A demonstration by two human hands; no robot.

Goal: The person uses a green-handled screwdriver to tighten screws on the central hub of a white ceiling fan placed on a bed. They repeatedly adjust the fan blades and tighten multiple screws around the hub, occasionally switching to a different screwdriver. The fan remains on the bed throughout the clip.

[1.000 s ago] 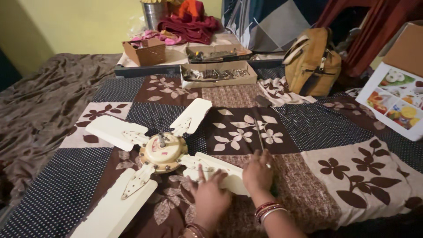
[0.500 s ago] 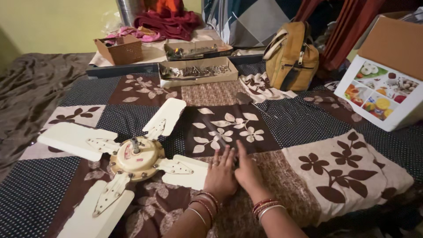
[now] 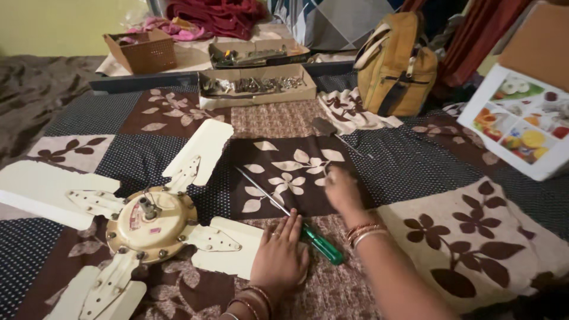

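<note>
Setting: patchwork bedspread (image 3: 456, 237) with brown leaf squares and dotted dark squares; all items lie on it.
Left hand: left hand (image 3: 280, 259), lower centre of frame, lies flat, palm down, fingers (image 3: 288, 224) spread and closed on nothing, on the near blade of the ceiling fan.
Screwdriver: green-handled screwdriver (image 3: 311, 237) lies just beside the left hand, handle towards lower right, shaft running to upper left over the leaf square.
Right hand: right hand (image 3: 342, 188), centre of frame, blurred, above the bedspread beyond the screwdriver handle; whether its fingers hold anything cannot be told.
Ceiling fan: cream ceiling fan (image 3: 151, 222), lower left, motor hub facing up, four blades fixed on brackets.
Step in hand: judged as steadying the fan with one hand while the other ranges over the bedspread near the tool.
Middle distance: small dark tool (image 3: 329, 129) on the bedspread; yellow backpack (image 3: 396, 65), upper right.
Far: open cardboard box of metal parts (image 3: 258, 88), second box (image 3: 258, 54) behind, brown basket (image 3: 142, 50), upper left.
</note>
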